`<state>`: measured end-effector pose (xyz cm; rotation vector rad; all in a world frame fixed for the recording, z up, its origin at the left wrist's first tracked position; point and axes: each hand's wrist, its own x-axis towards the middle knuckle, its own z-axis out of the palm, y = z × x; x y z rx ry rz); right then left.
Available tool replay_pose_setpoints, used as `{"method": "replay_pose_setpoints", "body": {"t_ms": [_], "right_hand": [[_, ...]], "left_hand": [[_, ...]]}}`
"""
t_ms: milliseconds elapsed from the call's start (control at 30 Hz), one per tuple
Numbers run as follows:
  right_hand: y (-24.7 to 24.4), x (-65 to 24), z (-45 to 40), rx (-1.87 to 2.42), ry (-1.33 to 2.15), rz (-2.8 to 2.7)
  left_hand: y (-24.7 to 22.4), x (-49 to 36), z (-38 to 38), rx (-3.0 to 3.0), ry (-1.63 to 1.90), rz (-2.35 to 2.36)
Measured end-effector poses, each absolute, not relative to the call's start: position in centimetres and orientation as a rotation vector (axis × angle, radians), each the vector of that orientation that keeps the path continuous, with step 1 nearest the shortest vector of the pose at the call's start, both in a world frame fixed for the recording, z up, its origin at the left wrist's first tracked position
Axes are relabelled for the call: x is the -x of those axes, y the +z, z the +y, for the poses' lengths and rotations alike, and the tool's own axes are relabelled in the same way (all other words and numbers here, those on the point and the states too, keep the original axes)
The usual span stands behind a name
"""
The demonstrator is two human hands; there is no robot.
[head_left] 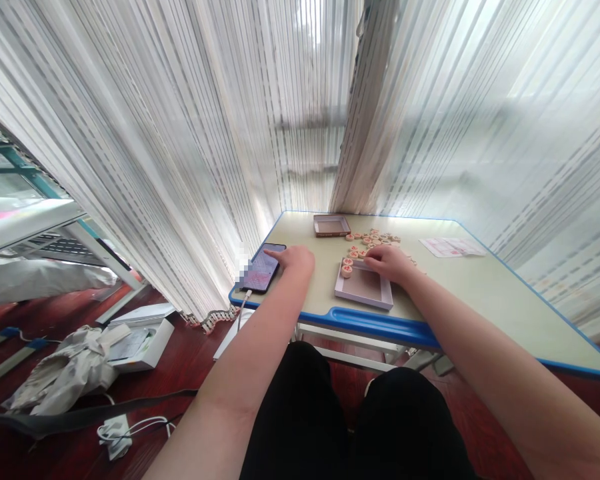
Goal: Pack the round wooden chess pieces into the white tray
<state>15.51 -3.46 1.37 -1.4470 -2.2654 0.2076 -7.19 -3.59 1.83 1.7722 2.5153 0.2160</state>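
My left hand [295,259] reaches over the smartphone [263,272], its index finger stretched out onto the lit screen. Nothing shows in that hand, and its other fingers are partly hidden. On the right, my right hand [391,262] is at the far wall of a shallow open box [364,293], fingertips pinched on what looks like a wooden xiangqi piece, mostly covered by the fingers. Inside the box's far left corner sit a few round xiangqi pieces [347,272] with red characters. More loose pieces [367,241] lie in a cluster just beyond the hand.
A second shallow box part [331,225] stands at the table's back edge. A printed sheet [453,247] lies on the right of the blue-edged table [505,307]. A charging cable [242,310] hangs from the phone. Curtains [310,133] close off the back; a white box [140,340] and bag are on the floor.
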Motion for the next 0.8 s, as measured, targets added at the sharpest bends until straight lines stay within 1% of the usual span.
{"method": "replay_pose_setpoints", "body": {"t_ms": [200, 500, 800], "right_hand": [[1.6, -15.4, -3.6, 1.442, 0.212, -2.258], [1.6, -15.4, -3.7, 1.432, 0.207, -2.248], [1.4, -15.6, -3.4, 1.416, 0.205, -2.265]], "left_hand": [[1.6, 8.0, -3.4, -1.899, 0.27, 2.459], [1.5, 8.3, -3.5, -1.912, 0.311, 2.44], [2.0, 7.1, -3.7, -1.749, 0.142, 2.506]]}}
